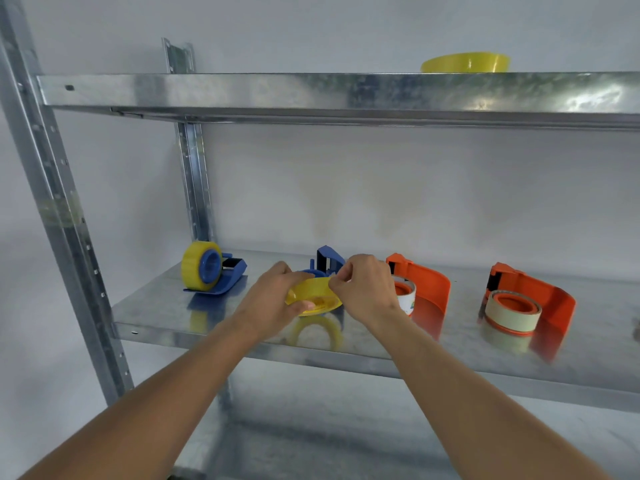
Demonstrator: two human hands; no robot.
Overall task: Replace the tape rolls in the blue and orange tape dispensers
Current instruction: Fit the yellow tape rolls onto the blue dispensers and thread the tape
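On the lower metal shelf (242,327), both hands work together on one yellow tape roll (313,299). The left hand (273,299) holds this roll from its left side, with the thumb under the rim and the fingers over the top, so the roll stays steady and a little tilted above the shelf. The right hand (363,289) is closed narrow, its thumb and forefinger pinched at the upper right edge of the roll; I judge it searches for the free end of the tape or pulls it, but the end itself is too small to see.

Just behind the hands stands the second blue dispenser (329,259), mostly hidden, and it seems to have no roll on its hub. Probably the roll is held close in front of it because it goes there next. Further left, the first blue dispenser (221,271) already carries a full yellow roll. To the right, two orange dispensers (429,289) (540,299) lie on their sides with pale, thin rolls on the hubs, so their part looks not yet done. A spare yellow roll (465,63) waits on the upper shelf (311,91), well apart from the hands.
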